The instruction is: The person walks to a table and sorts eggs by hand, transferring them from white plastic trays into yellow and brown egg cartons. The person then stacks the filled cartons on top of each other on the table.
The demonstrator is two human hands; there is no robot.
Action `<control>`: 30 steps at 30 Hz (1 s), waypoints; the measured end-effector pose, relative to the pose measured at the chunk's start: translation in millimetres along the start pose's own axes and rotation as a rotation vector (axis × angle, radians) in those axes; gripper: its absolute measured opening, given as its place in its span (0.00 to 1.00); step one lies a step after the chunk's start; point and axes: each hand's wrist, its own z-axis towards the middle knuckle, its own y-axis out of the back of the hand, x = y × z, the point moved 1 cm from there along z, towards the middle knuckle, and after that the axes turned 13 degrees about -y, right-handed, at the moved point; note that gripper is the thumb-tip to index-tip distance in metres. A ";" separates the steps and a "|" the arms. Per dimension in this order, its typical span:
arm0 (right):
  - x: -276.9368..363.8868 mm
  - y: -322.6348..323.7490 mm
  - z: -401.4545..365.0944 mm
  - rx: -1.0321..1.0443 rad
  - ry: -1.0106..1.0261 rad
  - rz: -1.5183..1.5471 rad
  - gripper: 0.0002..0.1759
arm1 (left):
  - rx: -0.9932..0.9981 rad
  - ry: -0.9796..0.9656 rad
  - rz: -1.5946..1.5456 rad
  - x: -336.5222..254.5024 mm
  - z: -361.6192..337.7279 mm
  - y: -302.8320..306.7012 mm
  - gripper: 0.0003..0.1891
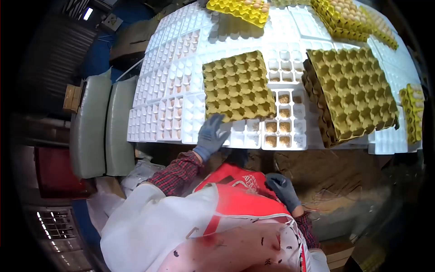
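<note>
My left hand [210, 137], in a grey glove, is at the near left corner of an empty brown pulp egg tray [238, 86]. Its fingers reach to the tray's edge, with the thumb spread apart. The tray lies over white foam egg boxes [192, 115]. Close to the red and white apron [251, 199], my right hand [283, 189] is also gloved in grey. Its fingers are curled, and I cannot see whether anything is inside them. Just right of the tray, a white foam box [295, 129] has brown, grainy filling in several of its cells.
A stack of brown egg trays [353, 90] stands on the right of the table. Yellow trays with eggs [342, 18] sit at the back, another yellow tray [411, 111] at the right edge. Grey-green padded slabs [90, 127] stand left of the table.
</note>
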 end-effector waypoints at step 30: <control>280.6 175.5 -51.3 -0.981 -0.049 -0.617 0.30 | 0.644 -0.239 -0.552 -155.6 451.7 -32.6 0.29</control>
